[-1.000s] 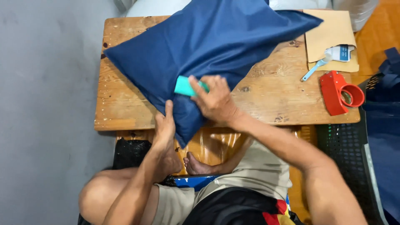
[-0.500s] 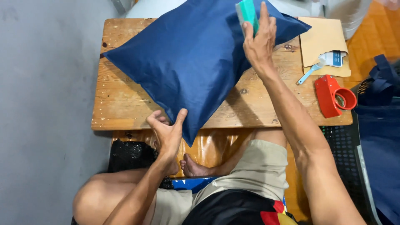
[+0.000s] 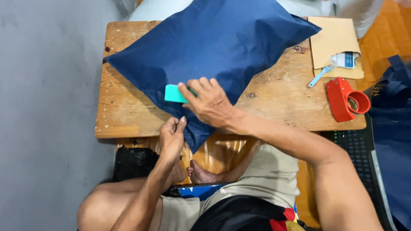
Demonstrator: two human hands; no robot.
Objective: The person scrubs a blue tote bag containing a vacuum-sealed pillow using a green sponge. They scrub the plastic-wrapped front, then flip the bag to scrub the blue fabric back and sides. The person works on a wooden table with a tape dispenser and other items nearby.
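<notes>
Head view: a blue pillow [image 3: 214, 51] lies slantwise across a small wooden table [image 3: 128, 111], filling the upper middle of the frame. Its top runs out past the table's far edge, its right corner [image 3: 314, 30] points toward the upper right, and its lowest corner hangs over the near edge at mid-frame.

The right hand [image 3: 209, 102] lies flat on the pillow's lower part, fingers spread a little and pressing a teal block [image 3: 173, 93] against the cloth; the block juts out to the left of the fingertips. The left hand [image 3: 171, 137] sits just at the table's near edge, its thumb and fingers pinching the hanging corner of the pillow.

Bare wood shows in a strip along the left side of the table and in a wider patch to the right of the right forearm. At the right end of the table lie a brown envelope [image 3: 334, 40], a small card [image 3: 346, 60] with a pale blue tool [image 3: 319, 76] beside it, and a red tape dispenser [image 3: 346, 99] close to the right edge. Dark blue cloth [image 3: 391, 107] is piled off the table at the right edge of the frame. Grey floor [image 3: 47, 107] fills the left side.
</notes>
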